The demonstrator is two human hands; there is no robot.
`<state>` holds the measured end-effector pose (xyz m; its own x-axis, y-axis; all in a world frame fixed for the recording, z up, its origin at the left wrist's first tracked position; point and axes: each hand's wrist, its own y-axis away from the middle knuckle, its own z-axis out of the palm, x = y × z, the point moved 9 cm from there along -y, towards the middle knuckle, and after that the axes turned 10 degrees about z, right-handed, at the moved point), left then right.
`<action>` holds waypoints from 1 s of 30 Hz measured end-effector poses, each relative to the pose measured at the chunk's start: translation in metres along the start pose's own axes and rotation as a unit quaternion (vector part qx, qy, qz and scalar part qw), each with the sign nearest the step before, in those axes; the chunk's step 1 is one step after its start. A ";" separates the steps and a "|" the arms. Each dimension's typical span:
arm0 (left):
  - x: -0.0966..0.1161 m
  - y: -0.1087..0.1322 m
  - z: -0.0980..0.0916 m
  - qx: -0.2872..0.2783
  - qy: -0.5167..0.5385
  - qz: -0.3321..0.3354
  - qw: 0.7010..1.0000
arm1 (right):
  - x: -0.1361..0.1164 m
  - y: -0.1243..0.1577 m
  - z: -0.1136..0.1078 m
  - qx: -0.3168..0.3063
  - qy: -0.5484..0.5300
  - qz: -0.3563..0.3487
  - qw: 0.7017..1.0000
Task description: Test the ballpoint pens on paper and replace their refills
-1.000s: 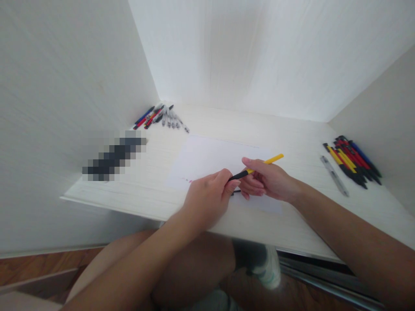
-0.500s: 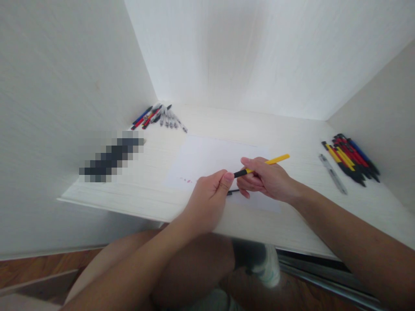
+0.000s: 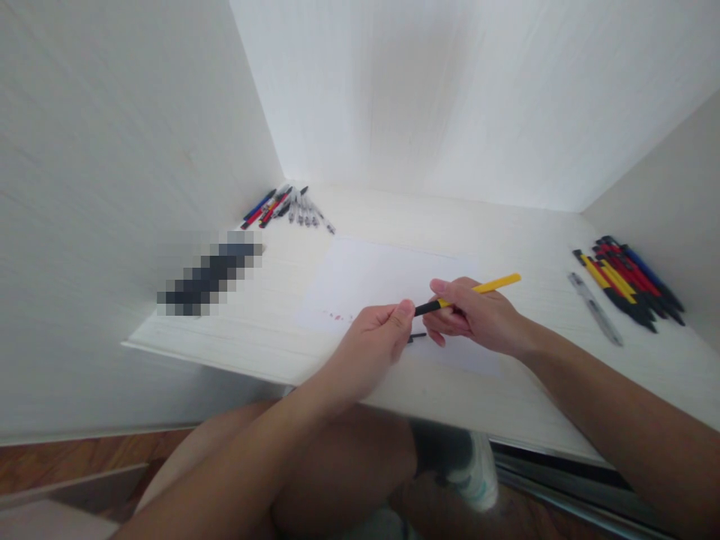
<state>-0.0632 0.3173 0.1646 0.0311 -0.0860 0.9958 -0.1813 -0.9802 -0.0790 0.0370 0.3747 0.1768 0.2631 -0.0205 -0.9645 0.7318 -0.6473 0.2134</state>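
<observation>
Both hands meet on one yellow pen [image 3: 500,283] with a black front part, held at a slant above a white sheet of paper [image 3: 388,266]. My left hand [image 3: 374,349] is closed, its thumb and fingers pinching the black end, so the tip is hidden. My right hand [image 3: 481,315] grips the yellow barrel between thumb and fingers, and the barrel's rear end sticks out past it. Below the pen, a small black piece [image 3: 418,337] shows between the hands, partly hidden by my left hand; I cannot tell its kind. Small reddish marks [image 3: 336,317] dot the paper's left side.
Several yellow, red and blue pens [image 3: 630,281] lie at the right wall, with one clear pen [image 3: 595,307] beside them. Another pile of pens [image 3: 286,206] sits in the back left corner. A pixelated dark object [image 3: 211,274] is at left. White panels enclose the desk [image 3: 236,330].
The whole view has shifted slightly, so everything appears a little farther right. Both hands keep their hold on the yellow pen, with hardly any change in their pose.
</observation>
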 end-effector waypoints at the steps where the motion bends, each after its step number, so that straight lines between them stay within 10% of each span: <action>1: -0.002 0.001 0.002 -0.005 0.040 -0.012 0.999 | -0.001 0.000 -0.001 0.006 0.012 0.000 1.000; 9: -0.011 0.012 0.021 -0.088 0.260 -0.143 0.951 | -0.003 0.002 -0.004 0.041 0.086 -0.015 0.995; 15: 0.009 0.003 -0.009 -0.002 -0.032 0.016 0.999 | 0.000 -0.005 -0.013 0.060 -0.034 -0.019 0.997; 20: 0.043 0.010 -0.021 0.049 -0.375 0.188 0.906 | -0.002 -0.008 -0.021 0.059 -0.177 -0.009 0.982; 30: 0.033 0.007 -0.024 0.032 -0.291 0.131 0.947 | 0.001 -0.005 -0.024 0.090 -0.175 0.027 0.980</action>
<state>-0.0867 0.3118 0.1984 0.5332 -0.3927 0.7493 -0.1975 -0.9190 -0.3412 0.0484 0.3967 0.1787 0.0446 -0.2979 -0.9536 0.5910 -0.7617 0.2656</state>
